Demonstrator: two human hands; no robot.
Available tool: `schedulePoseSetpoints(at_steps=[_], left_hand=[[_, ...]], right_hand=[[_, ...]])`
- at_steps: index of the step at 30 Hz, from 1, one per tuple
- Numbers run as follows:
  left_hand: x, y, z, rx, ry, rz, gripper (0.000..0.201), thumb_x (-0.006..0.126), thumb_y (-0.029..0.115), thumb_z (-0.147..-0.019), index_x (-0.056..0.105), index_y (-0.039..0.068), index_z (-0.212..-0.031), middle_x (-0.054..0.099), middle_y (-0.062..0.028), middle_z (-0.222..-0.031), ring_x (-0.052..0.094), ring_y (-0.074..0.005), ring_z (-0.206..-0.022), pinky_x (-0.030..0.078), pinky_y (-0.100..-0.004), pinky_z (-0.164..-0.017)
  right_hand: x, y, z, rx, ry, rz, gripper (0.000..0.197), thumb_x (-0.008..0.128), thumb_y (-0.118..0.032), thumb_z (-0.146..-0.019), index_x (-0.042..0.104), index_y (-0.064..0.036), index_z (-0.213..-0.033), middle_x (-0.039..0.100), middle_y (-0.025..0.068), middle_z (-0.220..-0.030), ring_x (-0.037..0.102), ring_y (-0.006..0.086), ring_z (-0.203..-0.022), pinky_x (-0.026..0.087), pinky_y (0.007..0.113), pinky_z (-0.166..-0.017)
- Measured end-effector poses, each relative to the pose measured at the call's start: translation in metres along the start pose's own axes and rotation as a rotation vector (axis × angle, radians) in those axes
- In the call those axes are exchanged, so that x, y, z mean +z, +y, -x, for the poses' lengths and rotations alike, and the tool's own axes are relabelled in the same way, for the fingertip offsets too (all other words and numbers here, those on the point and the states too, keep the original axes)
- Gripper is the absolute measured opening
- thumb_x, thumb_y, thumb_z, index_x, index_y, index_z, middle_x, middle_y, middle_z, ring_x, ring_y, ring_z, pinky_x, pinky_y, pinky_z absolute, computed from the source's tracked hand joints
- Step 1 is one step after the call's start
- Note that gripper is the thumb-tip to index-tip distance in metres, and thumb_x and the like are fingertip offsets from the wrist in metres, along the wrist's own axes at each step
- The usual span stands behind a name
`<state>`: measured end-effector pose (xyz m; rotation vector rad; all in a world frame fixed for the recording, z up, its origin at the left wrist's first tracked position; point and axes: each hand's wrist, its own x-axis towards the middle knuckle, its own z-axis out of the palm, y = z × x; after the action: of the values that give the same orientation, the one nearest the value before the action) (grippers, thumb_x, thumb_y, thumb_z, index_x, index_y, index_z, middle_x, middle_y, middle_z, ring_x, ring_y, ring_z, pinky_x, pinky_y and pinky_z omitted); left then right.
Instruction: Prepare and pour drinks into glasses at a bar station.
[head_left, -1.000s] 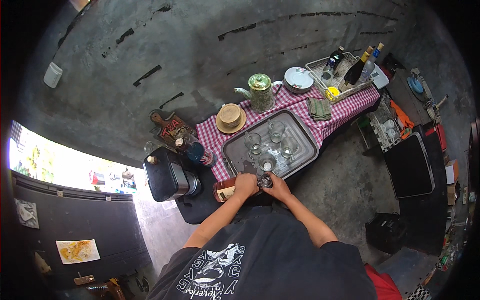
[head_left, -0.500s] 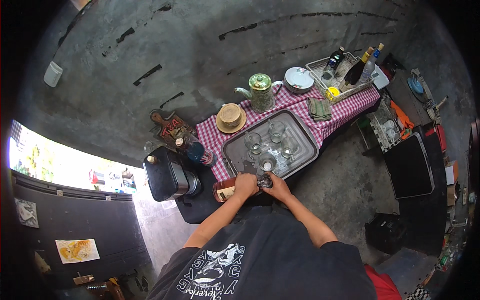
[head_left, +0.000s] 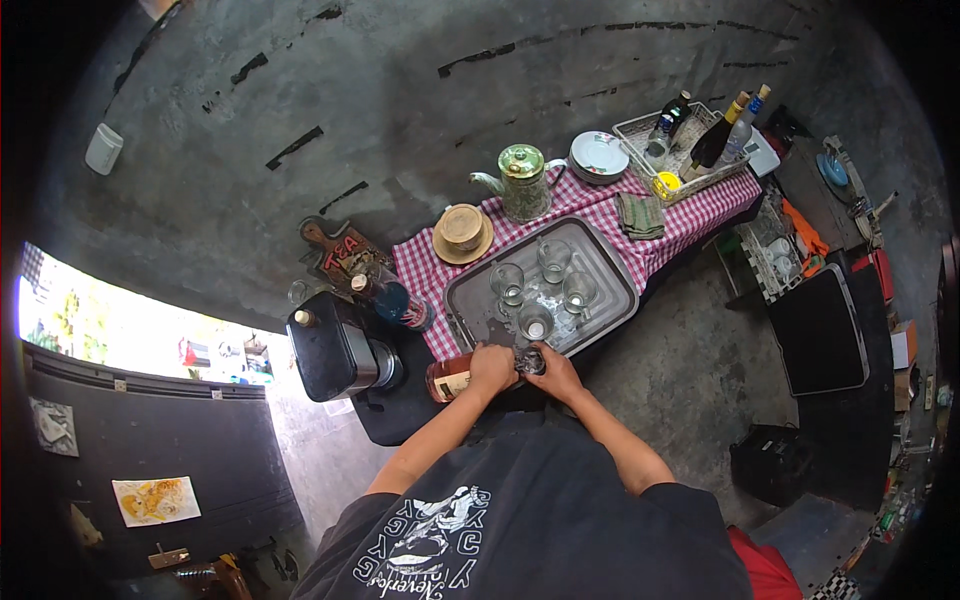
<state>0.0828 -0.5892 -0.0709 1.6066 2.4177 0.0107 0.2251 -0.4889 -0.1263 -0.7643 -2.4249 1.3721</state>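
With the left hand (head_left: 492,367) clenching a tilted amber bottle (head_left: 452,380) and the right hand (head_left: 555,372) grasping a small glass (head_left: 531,361) at the tray's (head_left: 610,262) six o'clock edge, liquid is risking overshooting the narrow rim onto the desk (head_left: 690,215).

A red-and-white checked cloth (head_left: 590,205) covers part of the dark surface (head_left: 400,425). On it sits a grey metal tray (head_left: 610,270) with clear drinking glasses (head_left: 507,281). The amber glass bottle (head_left: 450,378) carries a pale label. A green patterned teapot (head_left: 522,182) stands beside a tan straw-coloured lidded bowl (head_left: 462,232). The stacked plates (head_left: 598,155) are white with a blue-grey rim. A folded olive-green napkin (head_left: 640,213) lies near a white wire basket (head_left: 640,135) of dark green and brown bottles. A glossy black box-shaped appliance (head_left: 330,350) has a blue round-bodied bottle (head_left: 392,298) beside it. The person's shirt (head_left: 520,520) is black with white lettering.
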Motion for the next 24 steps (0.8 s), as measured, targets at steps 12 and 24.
schedulePoseSetpoints(at_steps=[12, 24], left_hand=[[-0.007, 0.001, 0.004, 0.008, -0.153, 0.022, 0.023, 0.076, 0.026, -0.065, 0.074, 0.008, -0.079, 0.072, -0.0159, -0.083, 0.07, -0.0299, -0.085, 0.048, -0.0447, -0.093], [-0.017, -0.017, 0.019, 0.114, -0.174, 0.072, 0.022, 0.074, 0.026, -0.066, 0.073, 0.008, -0.08, 0.071, -0.0153, -0.085, 0.069, -0.0294, -0.088, 0.048, -0.0431, -0.09]], right_hand=[[0.0, -0.011, 0.013, 0.029, 0.044, 0.033, 0.064, 0.079, -0.02, -0.071, 0.052, -0.0052, -0.126, 0.065, 0.0191, -0.114, 0.062, 0.038, -0.107, 0.05, 0.043, -0.089], [0.009, -0.041, 0.027, 0.038, 0.12, -0.011, 0.06, 0.08, -0.018, -0.071, 0.054, -0.006, -0.123, 0.066, 0.0175, -0.11, 0.065, 0.036, -0.1, 0.052, 0.041, -0.085]])
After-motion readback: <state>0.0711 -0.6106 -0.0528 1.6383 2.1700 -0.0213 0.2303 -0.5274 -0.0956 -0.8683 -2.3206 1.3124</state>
